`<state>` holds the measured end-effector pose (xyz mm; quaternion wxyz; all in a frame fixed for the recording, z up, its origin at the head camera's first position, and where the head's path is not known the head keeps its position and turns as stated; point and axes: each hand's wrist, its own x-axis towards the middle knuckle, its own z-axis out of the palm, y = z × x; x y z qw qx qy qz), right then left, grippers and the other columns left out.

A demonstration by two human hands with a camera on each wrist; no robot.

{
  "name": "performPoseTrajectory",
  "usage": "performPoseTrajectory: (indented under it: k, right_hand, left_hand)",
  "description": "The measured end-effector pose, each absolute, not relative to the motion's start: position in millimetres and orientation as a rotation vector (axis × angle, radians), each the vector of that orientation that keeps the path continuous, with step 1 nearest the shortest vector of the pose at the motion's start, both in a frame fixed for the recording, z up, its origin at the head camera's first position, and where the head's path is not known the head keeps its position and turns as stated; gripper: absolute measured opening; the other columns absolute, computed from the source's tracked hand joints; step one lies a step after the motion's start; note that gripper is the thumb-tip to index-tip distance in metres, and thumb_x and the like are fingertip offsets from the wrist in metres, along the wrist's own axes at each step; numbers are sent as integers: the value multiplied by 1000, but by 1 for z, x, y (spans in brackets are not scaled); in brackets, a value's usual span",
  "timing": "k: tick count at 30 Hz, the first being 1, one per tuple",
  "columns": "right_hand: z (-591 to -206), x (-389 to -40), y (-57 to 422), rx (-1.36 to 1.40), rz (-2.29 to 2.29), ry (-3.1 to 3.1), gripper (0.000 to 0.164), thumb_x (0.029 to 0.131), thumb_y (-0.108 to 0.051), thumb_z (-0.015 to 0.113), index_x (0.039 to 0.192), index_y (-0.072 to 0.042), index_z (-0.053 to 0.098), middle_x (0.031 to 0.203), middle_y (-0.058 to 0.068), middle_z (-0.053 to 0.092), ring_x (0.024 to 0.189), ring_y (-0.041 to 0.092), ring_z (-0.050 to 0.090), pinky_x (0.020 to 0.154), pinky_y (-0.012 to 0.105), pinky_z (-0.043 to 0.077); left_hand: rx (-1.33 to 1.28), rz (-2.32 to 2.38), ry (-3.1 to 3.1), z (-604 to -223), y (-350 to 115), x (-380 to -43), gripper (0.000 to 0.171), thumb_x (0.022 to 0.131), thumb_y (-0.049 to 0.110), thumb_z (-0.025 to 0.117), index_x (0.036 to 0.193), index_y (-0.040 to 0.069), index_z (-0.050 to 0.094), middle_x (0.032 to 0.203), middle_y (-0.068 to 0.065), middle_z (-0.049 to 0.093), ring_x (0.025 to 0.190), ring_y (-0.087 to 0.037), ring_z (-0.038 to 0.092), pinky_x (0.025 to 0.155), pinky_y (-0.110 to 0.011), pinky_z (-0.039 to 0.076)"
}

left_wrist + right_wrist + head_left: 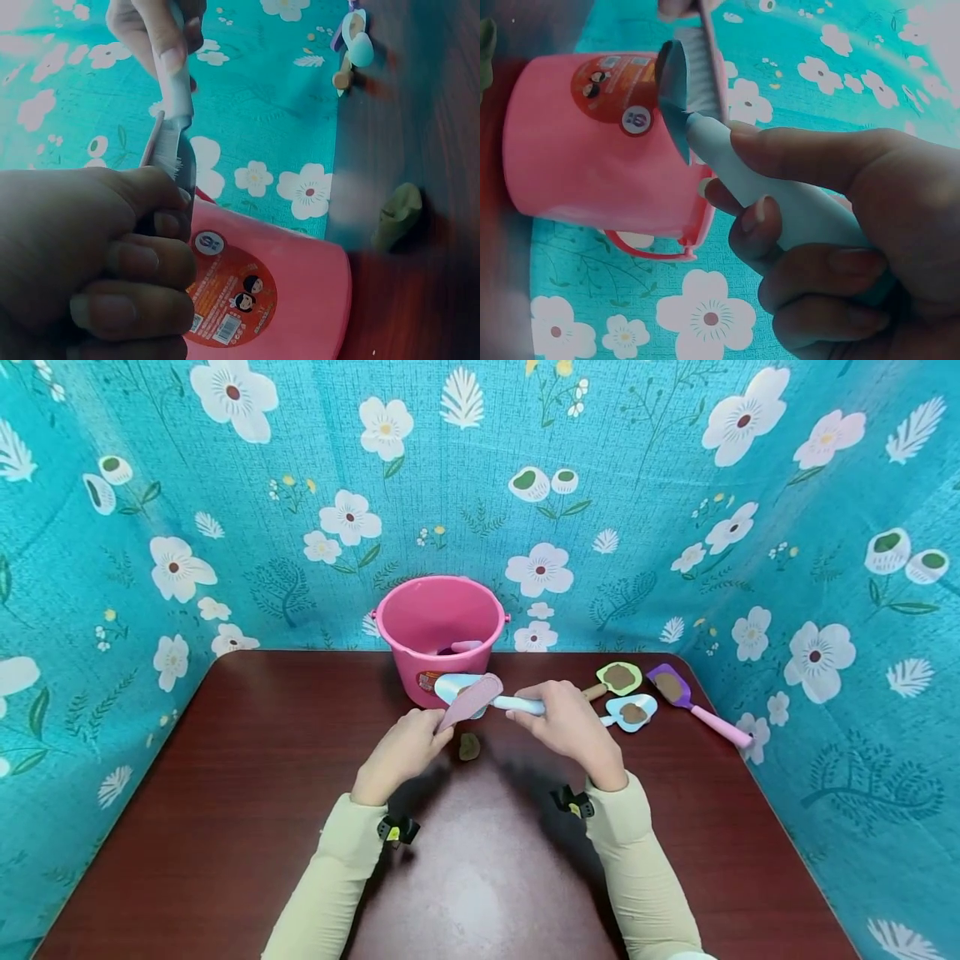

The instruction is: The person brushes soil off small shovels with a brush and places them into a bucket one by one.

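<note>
Left hand (405, 749) angled in from seven o'clock, fingers curled tight around a pink brush (474, 697); right hand (573, 724) in from five, clamped on the smooth blue handle of a shovel (517, 704)! Brush crosses the scoop, hiding much of it overhead; wrist views reveal the white bristles. Glossy pink bucket (408, 672) at twelve o'clock, contents mostly hidden; rough, greenish-brown lump (469, 747) at six, hard to identify.
</note>
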<state>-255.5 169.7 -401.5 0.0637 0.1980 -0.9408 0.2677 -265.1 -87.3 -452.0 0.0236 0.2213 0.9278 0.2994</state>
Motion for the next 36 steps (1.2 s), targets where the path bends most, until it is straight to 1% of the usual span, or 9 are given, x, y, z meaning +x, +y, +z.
performPoseTrajectory:
  k: [4,7,12,19,21,25,28,31,36]
  right_hand:
    - [-400,-255,175,600,827,-2858,9,89,-25,79,87,-17,76,58,-6,53,56,14,48,57,33,43]
    - [-401,-255,179,595,818,-2858,9,89,-25,79,91,-17,77,61,-6,56,58,15,50,58,34,44]
    - [-403,-255,181,600,799,-2865,8,89,-26,79,90,-18,77,61,-6,56,58,15,50,57,34,43]
    - [-400,-254,183,560,781,-2871,15,88,-26,80,98,-15,78,66,-6,61,60,15,52,56,34,43]
    - [-399,-254,183,559,788,-2863,14,88,-25,81,98,-16,78,65,-6,60,59,15,51,55,34,43]
    - [-399,-255,182,598,795,-2836,8,89,-26,79,91,-19,76,59,-7,52,57,14,47,54,33,41]
    - [-398,-253,181,608,807,-2814,8,90,-26,78,88,-20,75,57,-6,48,55,14,45,54,33,40]
    - [-396,-251,182,586,822,-2804,7,89,-25,79,89,-19,75,57,-6,49,54,14,45,54,34,40]
    - [-395,-249,184,566,824,-2810,10,88,-25,80,95,-17,77,58,-5,51,55,15,47,55,34,42]
  left_hand:
    - [642,892,2876,-453,-89,-267,18,98,21,67,87,10,59,66,-1,52,58,-15,45,55,-29,41]
    - [612,878,2892,-453,-93,-268,18,99,21,66,86,11,59,66,-1,52,58,-16,46,55,-30,41]
    - [571,839,2915,-453,-103,-271,17,100,22,64,87,11,60,67,-2,53,61,-17,48,56,-31,41]
    - [492,892,2904,-446,-119,-272,16,99,20,65,99,4,64,68,-5,54,57,-18,48,52,-30,43]
    - [536,973,2862,-444,-118,-271,14,99,19,65,97,5,64,66,-4,52,55,-16,45,51,-29,42]
    - [717,1084,2774,-443,-106,-267,17,100,19,65,86,10,60,63,-1,48,54,-11,41,53,-28,40]
    - [794,1053,2758,-444,-95,-263,17,99,20,65,86,12,58,64,2,48,56,-9,42,55,-27,41]
    - [756,969,2807,-446,-89,-261,17,98,20,67,87,12,58,65,2,50,57,-10,44,57,-27,41]
    - [635,891,2887,-449,-89,-261,15,96,22,71,91,11,61,67,1,54,58,-13,47,57,-28,43]
